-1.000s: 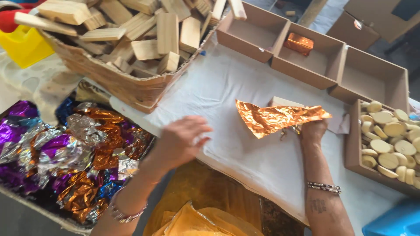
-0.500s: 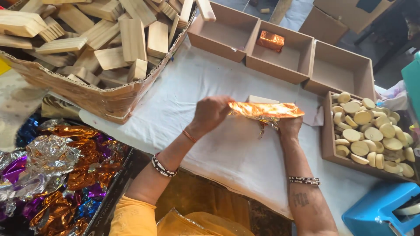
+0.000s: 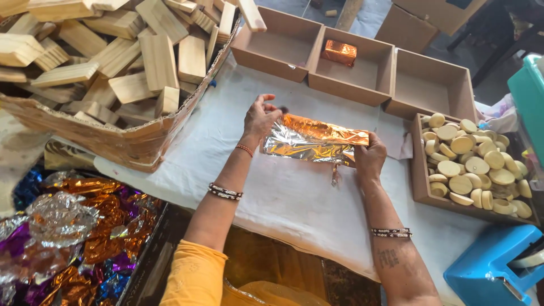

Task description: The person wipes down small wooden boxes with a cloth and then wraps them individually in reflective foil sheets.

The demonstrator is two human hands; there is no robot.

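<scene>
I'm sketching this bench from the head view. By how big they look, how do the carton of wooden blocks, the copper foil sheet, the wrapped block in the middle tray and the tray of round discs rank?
1. Carton of wooden blocks, by far.
2. Tray of round discs.
3. Copper foil sheet, stretched between the left hand and right hand; somewhat smaller than the tray.
4. Wrapped block, though farthest from the camera.

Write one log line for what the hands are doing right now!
left hand: holds foil sheet end | right hand: holds other end | foil: spread over white cloth | wrapped block: in middle box

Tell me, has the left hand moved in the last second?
Yes. The left hand went from the cloth's near edge by the foil heap up to the foil sheet, closer to the cardboard trays.
</scene>
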